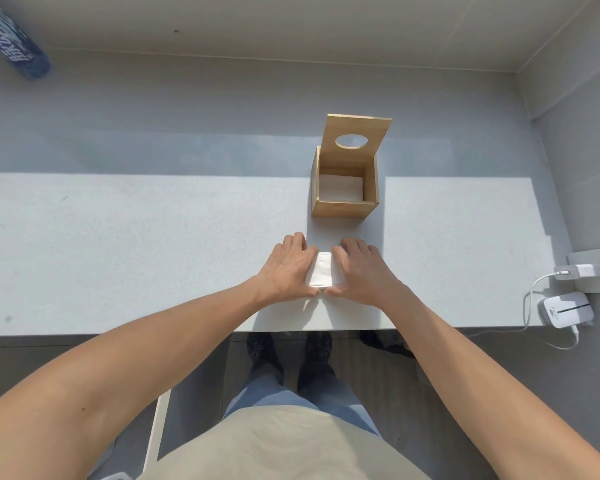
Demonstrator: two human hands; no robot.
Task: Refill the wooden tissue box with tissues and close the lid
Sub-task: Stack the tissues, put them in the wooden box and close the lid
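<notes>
Flanking tissue stack (321,273), hands (326,268) pinch sides; long axis toward box (343,206).

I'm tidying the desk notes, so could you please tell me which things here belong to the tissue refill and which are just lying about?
Part of the job:
wooden tissue box, some tissues inside
hinged lid, standing open
tissue stack, pressed between left hand and right hand

Just lying about:
blue bottle
white charger
small white device with cable

Harsh sunlight, crisp shadow band across the table (118,237), wide-angle edge distortion.
</notes>
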